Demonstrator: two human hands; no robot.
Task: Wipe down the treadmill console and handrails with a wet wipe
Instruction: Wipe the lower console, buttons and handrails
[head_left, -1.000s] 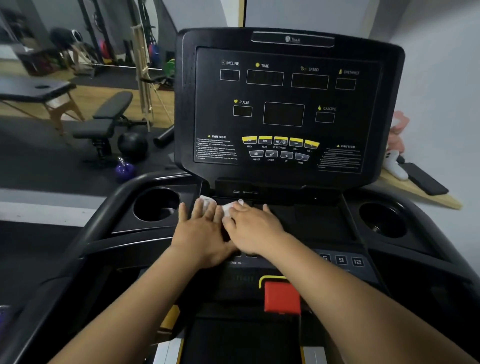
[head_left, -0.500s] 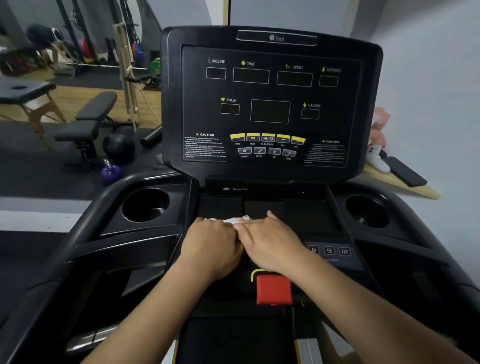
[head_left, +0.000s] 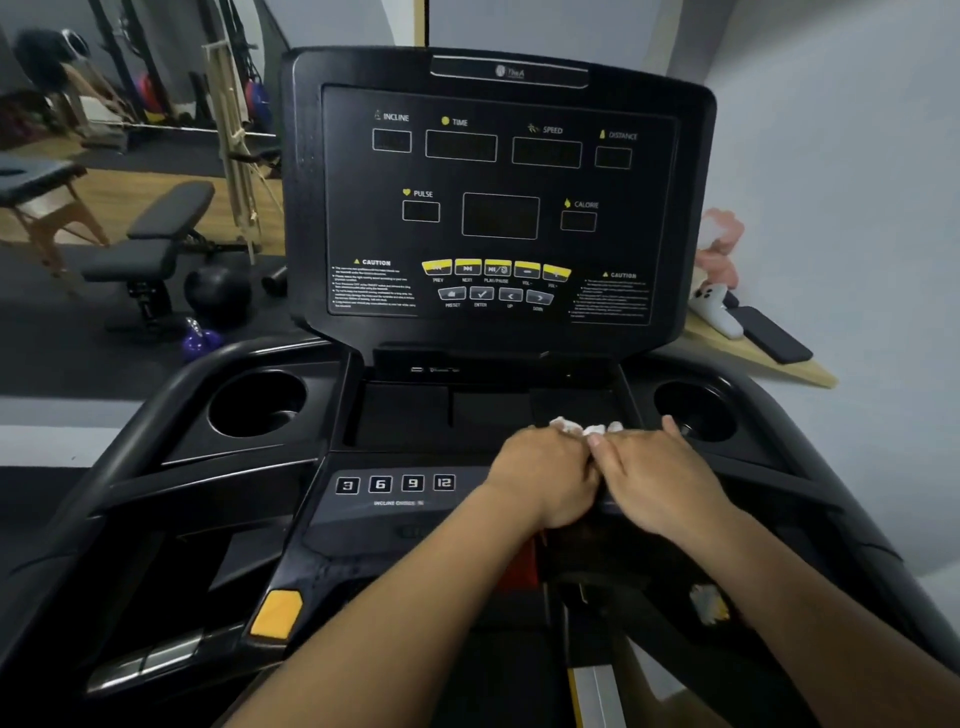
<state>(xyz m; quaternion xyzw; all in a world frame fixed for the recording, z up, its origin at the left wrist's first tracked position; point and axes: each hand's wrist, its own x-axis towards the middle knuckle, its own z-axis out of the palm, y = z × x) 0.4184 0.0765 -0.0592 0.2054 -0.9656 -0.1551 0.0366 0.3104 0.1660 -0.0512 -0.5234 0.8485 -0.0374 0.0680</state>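
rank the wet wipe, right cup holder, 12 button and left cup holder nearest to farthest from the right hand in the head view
1. wet wipe: at the fingertips of the right hand, just ahead of it.
2. right cup holder: just beyond the thumb, to the right.
3. 12 button: off to the left, past the left hand.
4. left cup holder: far left side.

Recessed tray (head_left: 405, 415) as landmark. Its left and middle sections lie open to a hand. Its right front edge is taken up by the left hand (head_left: 545, 478), the right hand (head_left: 660, 478) and the wet wipe (head_left: 582, 427) bunched at their fingertips. Directly behind the tray, the upright display panel (head_left: 498, 208) bars forward travel. A cup holder (head_left: 257, 402) opens left of the tray, another (head_left: 696, 410) right of it. The incline keys (head_left: 395, 484) lie uncovered before it.
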